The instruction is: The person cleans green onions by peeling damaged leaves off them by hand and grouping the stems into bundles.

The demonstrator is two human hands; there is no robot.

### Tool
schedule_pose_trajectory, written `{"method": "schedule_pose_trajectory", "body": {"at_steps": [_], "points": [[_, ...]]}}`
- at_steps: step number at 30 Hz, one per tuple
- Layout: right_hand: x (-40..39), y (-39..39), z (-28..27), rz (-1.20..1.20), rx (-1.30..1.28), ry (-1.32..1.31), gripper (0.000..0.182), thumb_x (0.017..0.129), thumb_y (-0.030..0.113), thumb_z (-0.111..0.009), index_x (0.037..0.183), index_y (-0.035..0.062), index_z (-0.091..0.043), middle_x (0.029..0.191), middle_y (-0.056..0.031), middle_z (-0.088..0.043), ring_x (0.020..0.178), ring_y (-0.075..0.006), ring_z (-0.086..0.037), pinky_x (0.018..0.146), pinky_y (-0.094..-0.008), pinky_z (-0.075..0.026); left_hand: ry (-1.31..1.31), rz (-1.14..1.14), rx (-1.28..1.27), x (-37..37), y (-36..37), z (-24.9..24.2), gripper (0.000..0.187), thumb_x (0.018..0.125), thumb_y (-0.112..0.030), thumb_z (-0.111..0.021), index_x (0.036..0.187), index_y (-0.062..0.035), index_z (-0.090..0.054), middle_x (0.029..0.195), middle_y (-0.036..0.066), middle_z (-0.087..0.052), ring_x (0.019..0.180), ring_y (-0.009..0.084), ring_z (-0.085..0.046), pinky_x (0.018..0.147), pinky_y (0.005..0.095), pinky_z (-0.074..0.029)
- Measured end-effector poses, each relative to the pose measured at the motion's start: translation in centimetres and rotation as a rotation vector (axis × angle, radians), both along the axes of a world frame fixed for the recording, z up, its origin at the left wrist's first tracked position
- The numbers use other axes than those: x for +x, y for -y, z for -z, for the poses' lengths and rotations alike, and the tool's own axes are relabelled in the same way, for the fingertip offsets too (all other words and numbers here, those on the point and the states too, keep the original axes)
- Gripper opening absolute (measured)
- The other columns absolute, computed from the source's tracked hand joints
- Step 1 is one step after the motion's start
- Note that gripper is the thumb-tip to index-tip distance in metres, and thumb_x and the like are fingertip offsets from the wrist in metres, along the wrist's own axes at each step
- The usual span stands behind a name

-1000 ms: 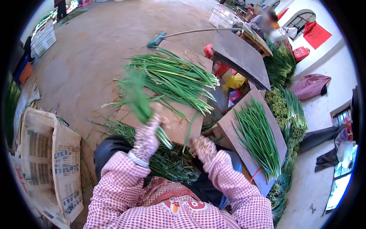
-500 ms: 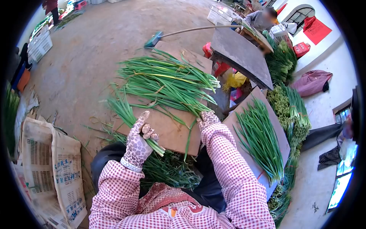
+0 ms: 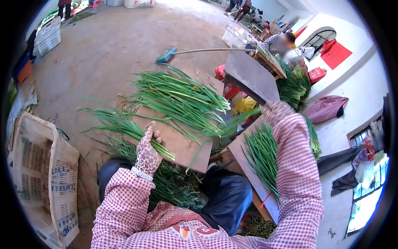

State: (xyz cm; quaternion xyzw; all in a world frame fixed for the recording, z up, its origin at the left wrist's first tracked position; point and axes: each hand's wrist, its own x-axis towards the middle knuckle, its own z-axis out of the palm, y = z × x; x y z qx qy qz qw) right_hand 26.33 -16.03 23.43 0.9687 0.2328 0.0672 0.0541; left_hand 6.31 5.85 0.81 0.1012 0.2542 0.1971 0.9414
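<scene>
My left hand [image 3: 149, 150], in a spotted glove, is closed around a small bunch of chives [image 3: 120, 124], pale cut ends to the right. It is over the near left part of a brown board [image 3: 201, 155]. Farther back on that board lies a big loose pile of chives [image 3: 174, 93]. My right hand [image 3: 278, 115], gloved and smeared by motion, is raised at the right; blurred chive leaves [image 3: 238, 124] trail from it to the left. Below that arm, a second board [image 3: 235, 150] carries another bunch of chives [image 3: 262, 153], partly hidden by the sleeve.
A plastic crate [image 3: 33, 166] with a printed sheet stands at left. Chive scraps [image 3: 174, 186] lie between my legs. Beyond the boards are a dark table [image 3: 253, 74] and a blue broom [image 3: 166, 55]. A person [image 3: 278, 43] sits at the back right, near piled greens [image 3: 293, 85].
My right hand has left the pile's near right corner and swung right and up, pulling blurred leaves along. My left hand still grips its bunch. The view has shifted slightly.
</scene>
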Motion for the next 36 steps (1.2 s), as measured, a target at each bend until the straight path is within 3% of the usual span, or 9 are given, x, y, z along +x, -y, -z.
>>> {"method": "schedule_pose_trajectory", "body": {"at_steps": [4, 7, 10, 13, 22, 24, 26, 30, 36], "points": [[1.0, 0.4, -6.6, -0.009, 0.274, 0.428, 0.028, 0.087, 0.028, -0.049, 0.094, 0.0034, -0.06, 0.077, -0.0133, -0.061, 0.075, -0.0222, -0.059, 0.072, -0.0315, -0.046, 0.038, 0.018, -0.022, 0.5, 0.2, 0.3, 0.016, 0.085, -0.021, -0.058, 0.099, -0.0134, -0.057, 0.067, -0.004, -0.049, 0.055, 0.0069, -0.046, 0.052, 0.0218, -0.041], [2.5, 0.7, -7.2, -0.066, 0.817, 0.207, 0.019, 0.088, 0.021, -0.051, 0.096, 0.0059, -0.06, 0.069, 0.0005, -0.056, 0.056, -0.0039, -0.046, 0.048, -0.0183, -0.038, 0.012, 0.054, -0.003, 0.4, 1.0, -0.4, 0.014, 0.085, -0.021, -0.057, 0.094, -0.0106, -0.058, 0.066, -0.004, -0.05, 0.053, 0.0071, -0.045, 0.051, 0.0221, -0.041], [0.5, -0.9, -2.0, -0.189, 1.081, -0.098, 0.016, 0.085, 0.017, -0.057, 0.096, 0.006, -0.058, 0.07, -0.0011, -0.056, 0.054, -0.008, -0.048, 0.046, -0.0207, -0.041, 0.046, 0.122, 0.015, 0.4, 2.0, 1.2, 0.019, 0.085, -0.021, -0.057, 0.102, -0.0106, -0.057, 0.072, -0.003, -0.054, 0.056, 0.007, -0.048, 0.055, 0.0243, -0.044], [-3.6, -1.8, 8.0, -0.233, 1.236, -0.65, 0.023, 0.083, 0.009, -0.056, 0.104, 0.0016, -0.056, 0.09, -0.0063, -0.062, 0.08, -0.0136, -0.057, 0.073, -0.025, -0.047, 0.184, 0.246, -0.01, -0.4, 3.4, 1.6, 0.026, 0.087, -0.019, -0.052, 0.11, -0.0081, -0.05, 0.086, 0.002, -0.057, 0.067, 0.0115, -0.054, 0.067, 0.0273, -0.048], [-16.9, -2.4, 22.2, -0.028, 0.733, -1.096, 0.029, 0.085, 0.015, -0.057, 0.11, -0.0001, -0.055, 0.084, -0.0055, -0.062, 0.078, -0.0084, -0.056, 0.07, -0.0234, -0.045, 0.014, 0.459, -0.03, -1.5, 4.8, 2.5, 0.026, 0.087, -0.016, -0.052, 0.11, -0.0044, -0.047, 0.098, 0.011, -0.057, 0.088, 0.0222, -0.057, 0.074, 0.0352, -0.05], [-15.6, -1.6, 23.3, -0.175, 0.906, -1.173, 0.025, 0.086, 0.011, -0.055, 0.109, 0.0002, -0.056, 0.083, -0.0058, -0.061, 0.078, -0.0098, -0.056, 0.072, -0.0241, -0.045, -0.001, 0.489, -0.04, -1.0, 4.1, 2.0, 0.025, 0.086, -0.018, -0.055, 0.107, -0.0053, -0.051, 0.086, 0.007, -0.057, 0.08, 0.0172, -0.057, 0.07, 0.0317, -0.051], [-11.8, -2.5, 22.7, 0.146, 1.747, -1.644, 0.032, 0.084, 0.009, -0.052, 0.115, 0.0008, -0.052, 0.102, -0.0126, -0.061, 0.098, -0.0208, -0.057, 0.089, -0.0318, -0.043, -0.049, 0.258, 0.189, -0.2, 3.1, 0.1, 0.026, 0.085, -0.02, -0.057, 0.108, -0.0089, -0.053, 0.077, 0.003, -0.056, 0.072, 0.0134, -0.056, 0.063, 0.0237, -0.049], [-2.8, -1.1, 20.8, 0.001, 0.145, -0.44, 0.034, 0.085, 0.013, -0.046, 0.115, 0.0001, -0.051, 0.118, -0.017, -0.052, 0.108, -0.0242, -0.05, 0.094, -0.0309, -0.039, -0.004, 0.001, 0.413, 0.5, 1.0, -1.4, 0.029, 0.084, -0.018, -0.058, 0.112, -0.015, -0.051, 0.083, 0.002, -0.058, 0.075, 0.0124, -0.057, 0.067, 0.0291, -0.048], [-0.4, -2.0, 22.2, -0.024, -0.112, -0.397, 0.034, 0.085, 0.022, -0.049, 0.112, 0.0011, -0.054, 0.113, -0.0178, -0.054, 0.107, -0.0268, -0.051, 0.092, -0.0328, -0.04, 0.055, 0.167, -0.007, 0.9, 1.4, 1.2, 0.028, 0.086, -0.018, -0.053, 0.114, -0.0143, -0.051, 0.078, -0.003, -0.052, 0.067, 0.0095, -0.052, 0.066, 0.03, -0.045]]}}
